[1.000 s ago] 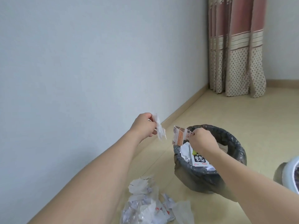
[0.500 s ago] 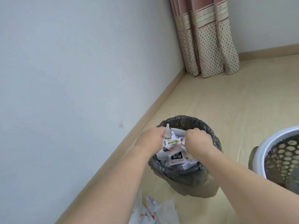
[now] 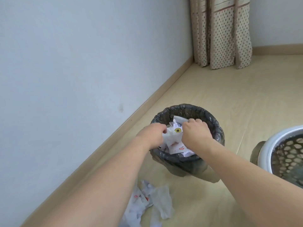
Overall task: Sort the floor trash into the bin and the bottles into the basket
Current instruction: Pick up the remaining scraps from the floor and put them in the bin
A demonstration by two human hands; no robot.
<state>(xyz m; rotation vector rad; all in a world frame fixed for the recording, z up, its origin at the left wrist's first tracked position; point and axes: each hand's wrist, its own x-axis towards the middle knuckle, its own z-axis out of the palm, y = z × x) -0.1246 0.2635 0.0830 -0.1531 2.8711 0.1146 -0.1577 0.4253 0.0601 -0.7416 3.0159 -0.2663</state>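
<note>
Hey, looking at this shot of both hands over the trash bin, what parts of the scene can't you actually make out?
Head view only:
- Left hand and right hand: fingertips curl away, so each grip on the papers is unclear.
- Bin: depth hidden by papers and hands.
- Basket: cut off by the right edge; contents unreadable.
- Floor trash: cut off at the bottom, partly behind the left forearm.

Round bin (image 3: 211,118) with black liner, upright on floor near wall, full of crumpled white wrappers (image 3: 173,141). More crumpled white trash (image 3: 147,200) on floor just in front of it. White-rimmed mesh basket (image 3: 278,141) to its right, partly cropped.
</note>
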